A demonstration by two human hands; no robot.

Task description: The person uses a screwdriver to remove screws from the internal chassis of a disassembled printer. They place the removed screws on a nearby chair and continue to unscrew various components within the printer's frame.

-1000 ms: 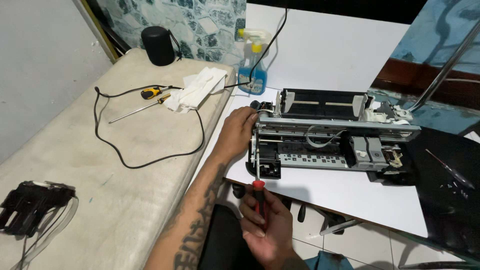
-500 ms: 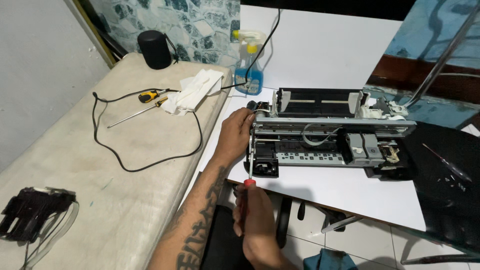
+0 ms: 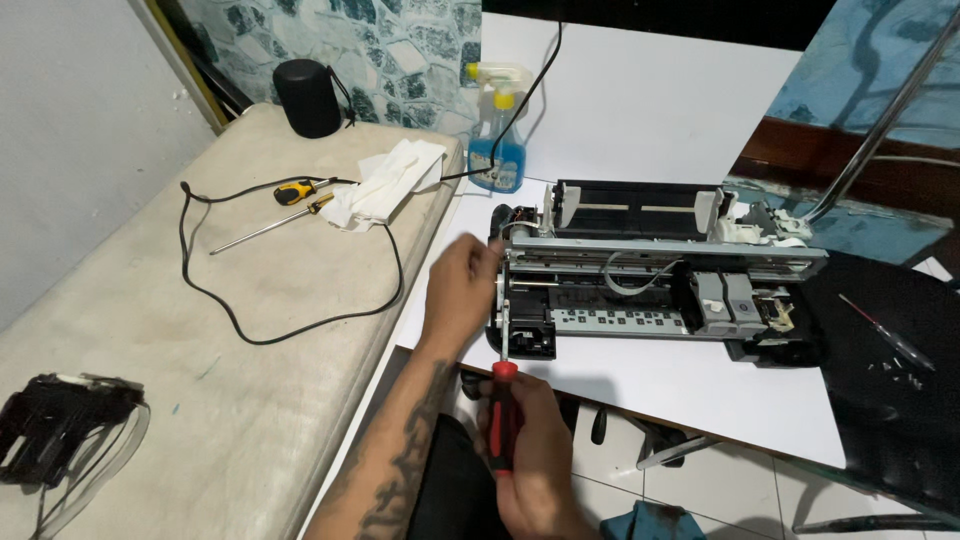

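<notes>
A: How is the opened inkjet printer point(image 3: 650, 280) positioned?

B: It is set on the white tabletop point(image 3: 640, 110) with its outer cover removed, so that the metal frame, carriage rail and cartridge carriage are exposed. Its left end lies near the table edge, within reach of both hands.

A: What is held in the right hand point(image 3: 535, 455)?

B: A red-and-black-handled screwdriver point(image 3: 503, 415) is gripped, the fingers being closed around the handle. The shaft is pointed up and away from the body, and its tip is placed at the lower left corner of the printer frame. The exact fastener under the tip cannot be told.

A: And the left hand point(image 3: 462, 295)?

B: It is pressed against the left end of the printer, fingers curled toward the frame; whether a part is pinched cannot be told. By judgement, the chassis is braced there so that it is not shifted under tool pressure.

A: What else is laid about?

B: A yellow-handled screwdriver point(image 3: 293, 192), a thin metal rod point(image 3: 262, 232) and a white cloth point(image 3: 385, 180) are laid on the beige padded bench point(image 3: 200, 400), crossed by a black cable point(image 3: 290, 325). A blue spray bottle point(image 3: 497, 150) is stood behind the printer, and a black cylindrical speaker point(image 3: 307, 97) at the far end of the bench.
</notes>
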